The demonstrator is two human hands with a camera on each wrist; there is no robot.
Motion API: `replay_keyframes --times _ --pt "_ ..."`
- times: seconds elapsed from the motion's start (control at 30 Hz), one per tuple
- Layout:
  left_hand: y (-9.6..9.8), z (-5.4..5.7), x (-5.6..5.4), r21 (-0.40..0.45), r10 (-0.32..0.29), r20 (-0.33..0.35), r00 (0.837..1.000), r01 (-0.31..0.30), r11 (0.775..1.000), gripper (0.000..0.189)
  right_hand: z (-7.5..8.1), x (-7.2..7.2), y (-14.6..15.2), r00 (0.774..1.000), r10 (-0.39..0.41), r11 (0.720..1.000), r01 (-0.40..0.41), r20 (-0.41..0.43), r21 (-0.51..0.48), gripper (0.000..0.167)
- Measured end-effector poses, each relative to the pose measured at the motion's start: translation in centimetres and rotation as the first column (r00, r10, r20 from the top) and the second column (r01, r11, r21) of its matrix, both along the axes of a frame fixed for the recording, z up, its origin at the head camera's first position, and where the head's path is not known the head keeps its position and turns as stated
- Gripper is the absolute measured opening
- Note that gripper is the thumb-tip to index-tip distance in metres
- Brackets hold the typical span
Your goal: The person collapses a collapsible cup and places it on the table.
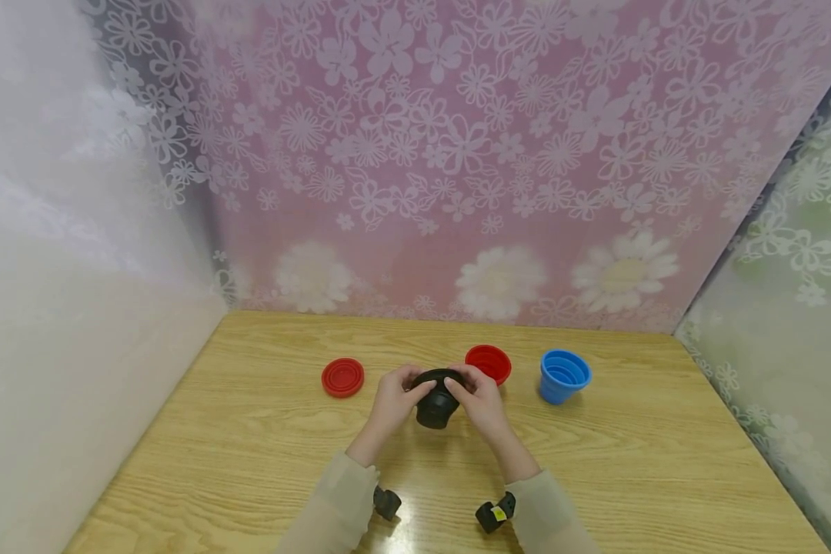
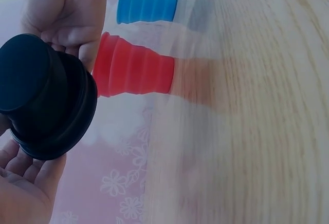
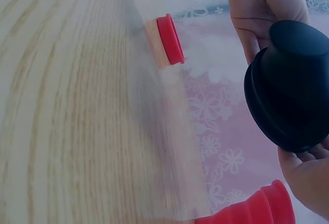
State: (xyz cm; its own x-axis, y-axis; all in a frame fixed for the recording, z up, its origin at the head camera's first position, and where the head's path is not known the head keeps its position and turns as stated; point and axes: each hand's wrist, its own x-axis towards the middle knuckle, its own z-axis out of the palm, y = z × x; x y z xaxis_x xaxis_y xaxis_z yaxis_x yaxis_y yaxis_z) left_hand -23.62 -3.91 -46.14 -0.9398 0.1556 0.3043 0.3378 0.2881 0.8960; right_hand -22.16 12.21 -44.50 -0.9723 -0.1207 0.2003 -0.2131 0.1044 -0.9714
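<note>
Both hands hold a black collapsible cup [image 1: 437,400] above the table, its narrow base tilted toward me. Its wide rim section looks folded, and the base part sticks out in the left wrist view. My left hand [image 1: 392,400] grips the rim on the left side, thumb on the near face. On the opposite side my right hand [image 1: 483,402] pinches the rim the same way. Just behind the right hand stands a red collapsible cup [image 1: 488,362], extended and partly hidden by that hand. An extended blue collapsible cup [image 1: 562,377] is upright farther right.
A flattened red collapsible cup [image 1: 342,378] lies left of the hands on the wood-grain table [image 1: 249,438]. Behind the table hangs a pink flowered curtain [image 1: 415,192], with pale sheets along the left and right sides.
</note>
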Motion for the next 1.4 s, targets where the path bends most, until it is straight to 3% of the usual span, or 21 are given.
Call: replay_keyframes --times 0.3,0.63,0.73,0.8,0.87,1.0,1.23,1.4 --pt "-0.5 0.1 -0.1 0.014 -0.073 0.094 0.993 0.072 0.997 0.03 0.4 0.4 -0.4 0.998 -0.04 0.997 0.043 -0.051 0.066 0.021" --pt "-0.6 0.1 -0.3 0.046 -0.062 0.127 0.99 0.057 0.997 0.028 0.7 0.5 -0.6 0.997 -0.048 0.996 0.052 -0.052 0.067 0.023" --pt "-0.5 1.4 0.4 0.09 -0.059 0.153 0.986 0.046 0.995 0.025 0.2 0.1 -0.4 0.998 -0.051 0.998 0.053 -0.041 0.033 0.024" --pt "-0.5 1.9 0.6 0.175 -0.07 0.179 0.981 0.038 0.984 0.024 -0.4 -0.4 -0.2 0.999 -0.041 0.998 0.041 -0.008 -0.041 0.027" --pt "-0.5 2.2 0.7 0.29 -0.087 0.22 0.972 0.02 0.957 0.023 -1.0 -0.7 0.1 1.0 -0.008 0.988 0.012 0.025 -0.153 0.03" --pt "-0.4 0.9 -0.2 0.462 -0.1 0.275 0.956 -0.04 0.886 0.023 -1.2 -0.8 0.4 0.996 0.068 0.95 -0.05 0.05 -0.307 0.035" --pt "0.0 1.0 0.0 0.5 -0.062 0.243 0.968 -0.071 0.863 0.025 -0.5 -0.5 0.2 1.0 -0.016 0.98 0.013 -0.017 -0.201 0.035" --pt "0.2 1.4 0.1 0.51 -0.045 0.259 0.965 -0.097 0.855 0.022 -0.3 -0.4 -0.1 0.995 -0.068 0.989 0.057 -0.075 -0.133 0.035"
